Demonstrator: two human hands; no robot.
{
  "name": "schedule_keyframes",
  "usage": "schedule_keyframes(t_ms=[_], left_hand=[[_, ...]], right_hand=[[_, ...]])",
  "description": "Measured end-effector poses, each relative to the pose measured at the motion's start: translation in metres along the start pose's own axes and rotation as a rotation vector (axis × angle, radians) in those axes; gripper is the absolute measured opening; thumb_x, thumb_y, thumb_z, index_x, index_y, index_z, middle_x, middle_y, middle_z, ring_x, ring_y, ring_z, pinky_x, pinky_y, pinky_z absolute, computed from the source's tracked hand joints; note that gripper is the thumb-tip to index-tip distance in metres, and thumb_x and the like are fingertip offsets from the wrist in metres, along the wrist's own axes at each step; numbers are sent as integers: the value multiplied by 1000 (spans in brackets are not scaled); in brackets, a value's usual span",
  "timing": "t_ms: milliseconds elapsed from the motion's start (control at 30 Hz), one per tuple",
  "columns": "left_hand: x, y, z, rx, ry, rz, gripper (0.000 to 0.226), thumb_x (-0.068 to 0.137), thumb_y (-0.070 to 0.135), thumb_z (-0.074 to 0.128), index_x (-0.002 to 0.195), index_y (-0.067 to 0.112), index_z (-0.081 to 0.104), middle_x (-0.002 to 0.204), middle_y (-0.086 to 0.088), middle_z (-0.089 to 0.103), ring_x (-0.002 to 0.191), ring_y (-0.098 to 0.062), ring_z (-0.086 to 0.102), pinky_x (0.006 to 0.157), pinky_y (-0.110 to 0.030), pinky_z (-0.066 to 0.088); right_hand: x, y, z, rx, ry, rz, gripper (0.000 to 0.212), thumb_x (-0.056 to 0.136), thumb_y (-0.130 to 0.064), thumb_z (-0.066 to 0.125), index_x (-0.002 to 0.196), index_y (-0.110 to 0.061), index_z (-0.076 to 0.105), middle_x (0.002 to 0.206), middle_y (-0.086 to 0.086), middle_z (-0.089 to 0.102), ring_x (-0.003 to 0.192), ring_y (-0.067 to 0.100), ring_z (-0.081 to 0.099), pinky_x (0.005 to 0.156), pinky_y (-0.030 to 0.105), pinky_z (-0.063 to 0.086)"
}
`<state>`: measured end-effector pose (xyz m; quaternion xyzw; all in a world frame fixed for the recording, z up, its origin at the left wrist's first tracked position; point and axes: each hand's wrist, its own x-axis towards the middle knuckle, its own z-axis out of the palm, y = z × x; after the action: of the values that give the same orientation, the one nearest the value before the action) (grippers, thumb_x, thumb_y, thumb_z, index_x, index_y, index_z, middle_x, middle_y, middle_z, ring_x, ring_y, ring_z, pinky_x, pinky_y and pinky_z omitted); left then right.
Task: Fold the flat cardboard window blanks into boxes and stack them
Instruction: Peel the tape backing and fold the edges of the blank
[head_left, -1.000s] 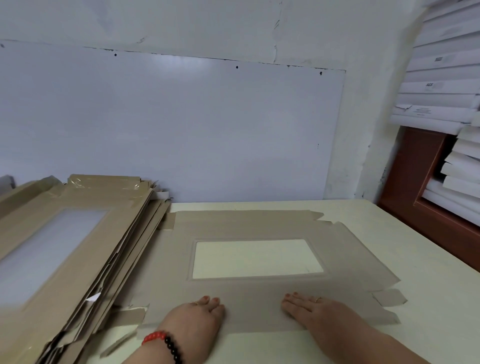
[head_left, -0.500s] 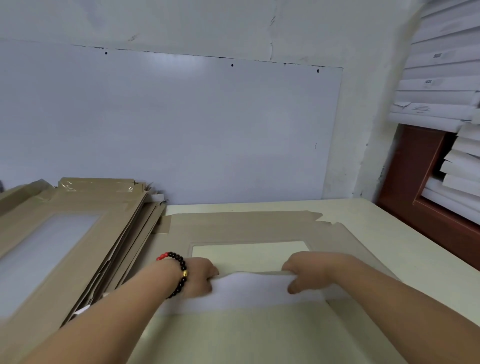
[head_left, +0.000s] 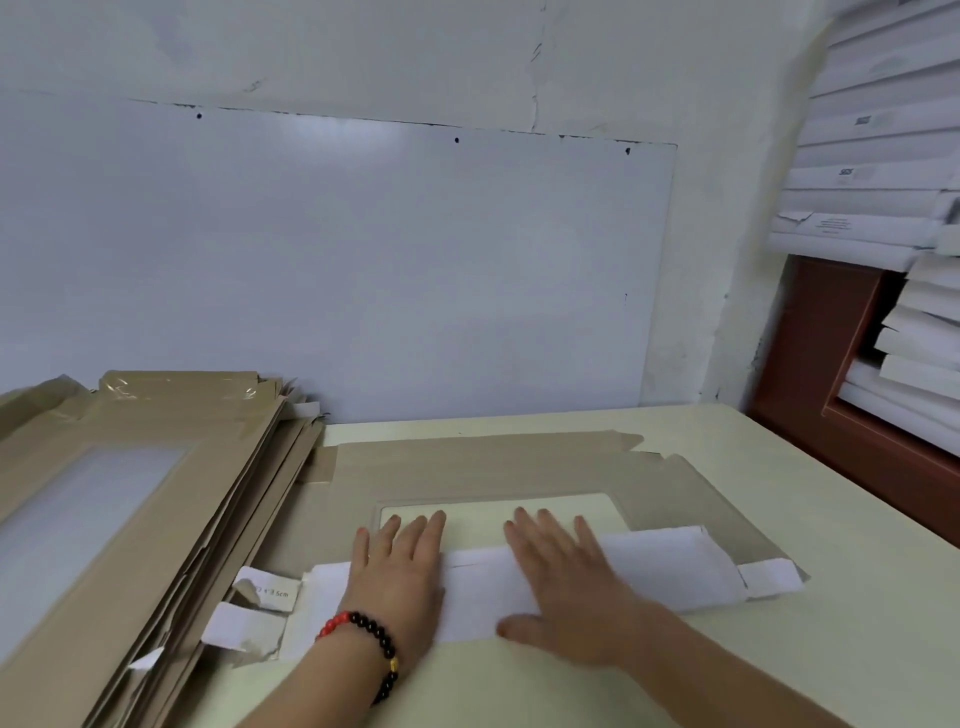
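Uncurled since earlier, left hand (head_left: 400, 566) and blurry right hand (head_left: 561, 577) flatten white flap (head_left: 660, 566).

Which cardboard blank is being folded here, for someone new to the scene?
On the cream table, right of the leaning brown blank stack, lies one flat window blank. Only its near flap is turned over, showing white, under both flat hands.
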<state>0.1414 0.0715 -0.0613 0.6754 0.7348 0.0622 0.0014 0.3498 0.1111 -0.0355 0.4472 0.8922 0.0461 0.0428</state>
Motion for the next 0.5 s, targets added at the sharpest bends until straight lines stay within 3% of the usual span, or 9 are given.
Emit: schedule_keyframes(t_ms=[33, 100, 200, 267, 333, 400, 433, 500], left_hand=[[-3, 5, 6, -8, 1, 13, 70, 96, 26, 31, 152, 26, -10, 161, 4, -1, 148, -23, -7, 116, -45, -8], [-6, 13, 15, -37, -22, 81, 70, 96, 19, 28, 151, 24, -14, 158, 6, -20, 141, -20, -28, 114, -43, -14], [-9, 13, 20, -39, -73, 178, 70, 93, 11, 24, 151, 19, -14, 157, 5, -23, 137, -13, -30, 115, -36, -13], [-13, 3, 18, -13, -116, 217, 68, 95, 15, 25, 152, 18, -12, 159, 5, -17, 144, -14, -20, 117, -33, -9], [-17, -10, 15, -6, -129, 226, 60, 101, 25, 20, 153, 18, -9, 160, 5, -12, 146, -14, -15, 117, -31, -8], [-22, -23, 11, 13, -132, 215, 58, 102, 36, 14, 153, 20, -8, 160, 6, -11, 146, -13, -14, 117, -30, -8], [-24, -30, 11, 34, -137, 201, 59, 102, 40, 12, 153, 20, -7, 160, 6, -12, 146, -13, -14, 117, -30, -9], [-27, -44, 10, 75, -147, 157, 62, 100, 48, 10, 153, 21, -7, 159, 6, -16, 146, -13, -17, 116, -31, -10]], right_hand=[[-3, -16, 7, -18, 120, -19, 82, 89, -62, 32, 153, -13, 19, 161, 4, 11, 148, 20, 10, 117, 48, -2], [-6, -48, 17, 27, 161, -49, 67, 81, -54, 33, 131, -19, 61, 140, -1, 54, 131, 12, 48, 109, 41, 26], [-8, -71, 24, 34, 153, -74, 61, 73, -52, 33, 114, -29, 71, 123, -11, 65, 117, 1, 57, 97, 30, 49], [-12, -63, 23, 75, 144, -71, 59, 74, -53, 33, 111, -31, 73, 121, -13, 66, 114, -1, 59, 99, 30, 41], [-16, -46, 21, 92, 96, -30, 59, 81, -51, 33, 122, -26, 68, 132, -9, 60, 122, 2, 53, 106, 32, 27], [-16, -20, 26, 85, 84, -39, 62, 96, -46, 25, 150, -15, 31, 159, -2, 20, 146, 7, 16, 118, 35, -1], [-16, -5, 32, 89, 21, -38, 64, 99, -46, 20, 155, -15, 8, 162, -2, -2, 147, 7, -5, 116, 32, -12], [-20, 22, 42, 102, -9, 22, 66, 100, -49, 15, 154, -17, -8, 159, -5, -18, 144, 6, -20, 110, 24, -23]])
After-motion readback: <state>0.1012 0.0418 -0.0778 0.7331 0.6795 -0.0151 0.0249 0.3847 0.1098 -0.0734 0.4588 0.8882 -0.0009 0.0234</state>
